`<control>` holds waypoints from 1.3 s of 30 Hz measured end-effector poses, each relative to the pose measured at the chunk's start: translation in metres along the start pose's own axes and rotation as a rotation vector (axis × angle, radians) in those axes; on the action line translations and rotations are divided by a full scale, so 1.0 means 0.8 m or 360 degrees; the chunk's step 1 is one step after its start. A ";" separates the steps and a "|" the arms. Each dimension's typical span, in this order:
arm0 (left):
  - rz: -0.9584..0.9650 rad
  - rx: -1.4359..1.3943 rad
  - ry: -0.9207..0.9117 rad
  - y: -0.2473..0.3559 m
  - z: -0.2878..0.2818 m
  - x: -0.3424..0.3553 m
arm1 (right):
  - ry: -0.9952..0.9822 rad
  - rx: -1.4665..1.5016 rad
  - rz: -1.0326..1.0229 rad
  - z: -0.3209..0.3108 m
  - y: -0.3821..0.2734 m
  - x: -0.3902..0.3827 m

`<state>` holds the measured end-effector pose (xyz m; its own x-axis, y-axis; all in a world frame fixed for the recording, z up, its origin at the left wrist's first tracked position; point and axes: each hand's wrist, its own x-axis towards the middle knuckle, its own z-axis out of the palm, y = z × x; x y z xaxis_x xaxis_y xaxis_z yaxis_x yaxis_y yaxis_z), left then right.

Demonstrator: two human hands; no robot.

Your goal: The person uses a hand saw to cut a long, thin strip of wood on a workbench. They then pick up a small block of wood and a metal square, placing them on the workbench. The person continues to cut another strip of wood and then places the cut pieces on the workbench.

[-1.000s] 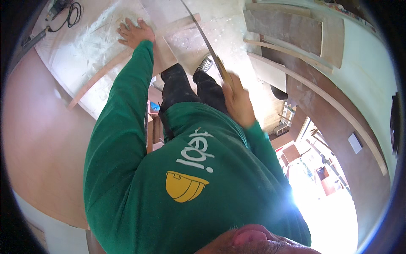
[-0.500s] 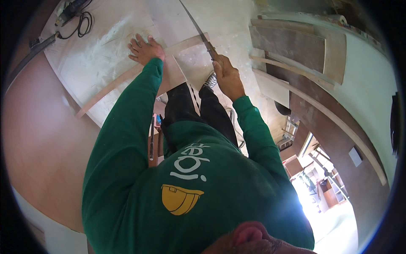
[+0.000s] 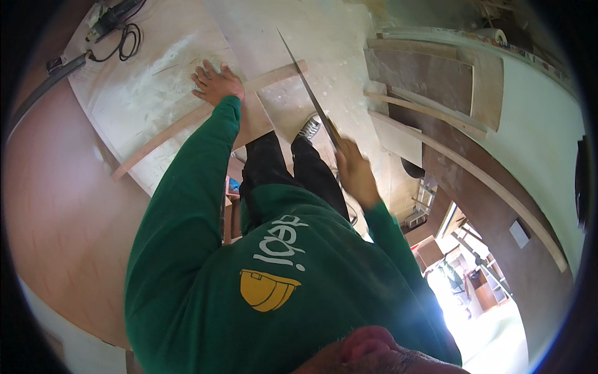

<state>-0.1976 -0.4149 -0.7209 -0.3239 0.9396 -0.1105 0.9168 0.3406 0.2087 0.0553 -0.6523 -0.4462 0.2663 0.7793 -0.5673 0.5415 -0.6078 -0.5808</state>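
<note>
My left hand (image 3: 218,84) lies with fingers spread and palm down at a long thin wooden strip (image 3: 154,144), over a pale, dusty board (image 3: 165,75). A small square-cornered panel (image 3: 254,118) sits beside that wrist, under the strip. The strip's far end juts out past the board to the right. My right hand (image 3: 356,173) is closed round the handle of a handsaw (image 3: 305,85). Its long tapering blade slants up and left, passing across the strip near that end. Whether the teeth touch the wood I cannot tell.
A corded power tool (image 3: 112,20) with a black cable lies at the board's far left. A large brown panel (image 3: 68,187) spreads on the left. Boards and long battens (image 3: 473,159) lean along the right wall. My shoe (image 3: 309,126) stands on the floor below the strip.
My right hand has drawn the saw back toward my body and slightly right, so the blade tip is lower. My left hand stays at the strip.
</note>
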 end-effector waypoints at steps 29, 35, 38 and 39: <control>0.0037 -0.0086 0.0032 0.008 -0.008 -0.004 | 0.0094 0.0075 -0.0074 0.030 -0.009 0.087; 0.0005 -0.0074 0.0050 0.001 -0.007 -0.007 | -0.0063 0.0075 0.0070 -0.076 -0.014 -0.102; 0.0057 -0.0088 0.0062 0.000 -0.007 -0.007 | -0.0091 -0.0020 0.0150 -0.060 -0.011 -0.067; 0.0056 -0.0064 0.0056 -0.006 -0.007 -0.017 | -0.0057 0.0066 0.0070 -0.037 0.002 -0.028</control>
<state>-0.1988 -0.4289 -0.7147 -0.3003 0.9514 -0.0681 0.9179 0.3076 0.2507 0.0739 -0.6658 -0.4170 0.2602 0.7461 -0.6129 0.4960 -0.6479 -0.5781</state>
